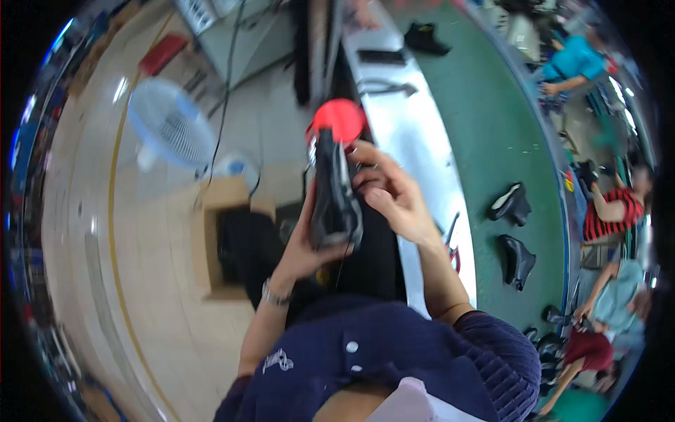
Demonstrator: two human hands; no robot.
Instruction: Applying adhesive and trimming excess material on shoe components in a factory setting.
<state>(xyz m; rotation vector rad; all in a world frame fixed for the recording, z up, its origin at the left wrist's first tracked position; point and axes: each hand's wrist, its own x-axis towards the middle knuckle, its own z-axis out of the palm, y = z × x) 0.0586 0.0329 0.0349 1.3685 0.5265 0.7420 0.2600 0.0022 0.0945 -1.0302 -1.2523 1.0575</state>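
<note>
A black, glossy shoe piece (333, 207) is held upright in front of my body, its outline smeared by motion. My left hand (306, 247) wraps round its lower left side and supports it from below. On the right side of the shoe, my right hand (395, 193) has curled fingers close to its upper part. A small dark red spot shows at those fingertips; what they pinch, if anything, I cannot make out. Just beyond the shoe's top is a bright red round disc (340, 121), below a dark upright machine part (325, 49).
A shiny metal ledge (411, 119) runs along my right. Past it, black shoes (512, 204) sit on a green belt (478, 133), with several people beyond. An open cardboard box (205, 246) and a pale blue fan (172, 125) stand on the floor at left.
</note>
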